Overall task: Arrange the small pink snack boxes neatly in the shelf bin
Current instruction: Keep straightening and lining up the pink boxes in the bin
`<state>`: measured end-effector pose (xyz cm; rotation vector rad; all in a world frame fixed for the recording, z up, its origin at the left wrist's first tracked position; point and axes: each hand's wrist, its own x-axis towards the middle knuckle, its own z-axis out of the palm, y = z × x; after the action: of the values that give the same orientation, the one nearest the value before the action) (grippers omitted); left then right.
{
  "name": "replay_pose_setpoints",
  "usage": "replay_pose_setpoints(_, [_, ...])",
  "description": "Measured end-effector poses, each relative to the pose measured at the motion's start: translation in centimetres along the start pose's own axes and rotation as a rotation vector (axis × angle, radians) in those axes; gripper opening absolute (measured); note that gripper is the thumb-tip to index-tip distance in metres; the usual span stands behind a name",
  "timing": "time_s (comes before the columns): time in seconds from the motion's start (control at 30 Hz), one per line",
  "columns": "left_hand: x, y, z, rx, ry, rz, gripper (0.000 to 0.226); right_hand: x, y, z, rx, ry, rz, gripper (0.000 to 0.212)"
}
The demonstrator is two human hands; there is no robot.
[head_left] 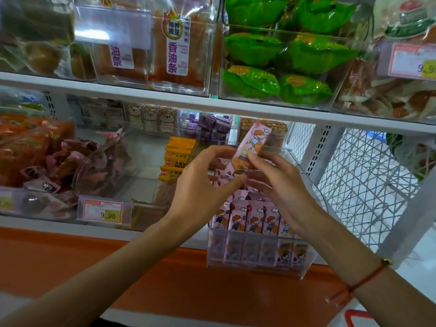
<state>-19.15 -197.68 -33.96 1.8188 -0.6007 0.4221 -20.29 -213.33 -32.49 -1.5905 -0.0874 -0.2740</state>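
Both forearms reach up from the bottom edge, a red string bracelet (364, 278) on the right wrist. Left hand (200, 182) and right hand (280, 185) together pinch one pink snack box (251, 149), holding it tilted above the clear shelf bin (257, 263). Inside that bin, a front row of pink snack boxes (250, 219) stands upright, with more lying loosely behind. Just left sit yellow snack packs (175, 161), then a 9.90 price tag (103, 211). A white shelf board (165, 100) runs overhead, bearing green packets (283, 60). White wire mesh (358, 175) closes the right side.
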Motion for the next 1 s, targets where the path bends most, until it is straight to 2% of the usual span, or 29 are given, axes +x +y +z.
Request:
replay_pose_setpoints(0.1, [-0.2,-0.2,0.0,0.031,0.009,-0.010,0.039,-0.3,-0.1,-0.1,-0.007,-0.001,0.018,0.029])
replay_pose_setpoints(0.23, [-0.3,0.0,0.1,0.051,-0.039,-0.010,0.040,-0.6,-0.2,-0.4,-0.001,-0.028,0.054,0.043])
replay_pose_setpoints(0.33, [-0.3,-0.1,-0.1,0.146,-0.121,0.006,0.043,-0.5,-0.3,-0.8,0.175,-0.076,0.080,0.016])
replay_pose_setpoints(0.4, [-0.4,-0.2,-0.1,0.207,-0.148,0.036,0.044,-0.6,-0.3,-1.0,0.202,-0.072,0.076,0.011])
replay_pose_setpoints(0.43, [-0.4,-0.2,0.0,0.211,-0.143,0.051,0.045,-0.6,-0.2,-1.1,0.184,-0.049,0.064,0.014])
replay_pose_setpoints(0.53, [-0.5,0.0,0.1,0.214,-0.095,0.120,0.051,-0.9,-0.1,-0.9,0.115,0.037,-0.008,0.046])
replay_pose_setpoints(0.7, [-0.5,0.1,0.2,0.257,-0.010,0.208,0.046,-1.5,0.1,-0.4,0.013,0.062,-0.109,0.054])
replay_pose_setpoints(0.8, [-0.2,0.4,0.1,0.144,-0.035,0.136,0.047,-1.4,-0.1,-0.5,0.031,0.007,-0.097,0.057])
replay_pose_setpoints(0.93, [0.1,0.9,-0.1,-0.146,-0.170,-0.084,0.051,-1.4,-0.7,-0.8,-0.013,0.003,-0.057,0.043])
replay_pose_setpoints(1.0, [0.1,1.0,0.1,-0.323,-0.224,-0.210,0.031,-1.4,-0.6,-0.9,-0.005,0.035,-0.008,0.039])
